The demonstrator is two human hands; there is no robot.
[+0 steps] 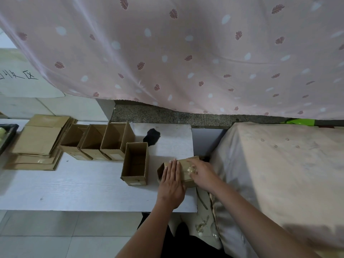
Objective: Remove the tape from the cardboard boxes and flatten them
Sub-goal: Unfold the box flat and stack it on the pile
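Observation:
A small cardboard box [186,165] lies on its side near the right end of the white table [83,185]. My left hand [172,180] presses flat on top of it, fingers straight. My right hand [202,173] is at the box's right part, its fingers pinching a crumpled strip of clear tape [191,170]. An open box [135,163] stands just left of it. Three more open boxes [96,141] stand in a row behind. A stack of flattened boxes [40,141] lies at the table's left.
A black lump [152,136] lies on the table behind the boxes. A cloth-covered surface [279,174] stands close on the right. Tape scraps [202,225] lie on the tiled floor. A patterned pink curtain [186,53] hangs behind. A dark tray [7,135] sits at far left.

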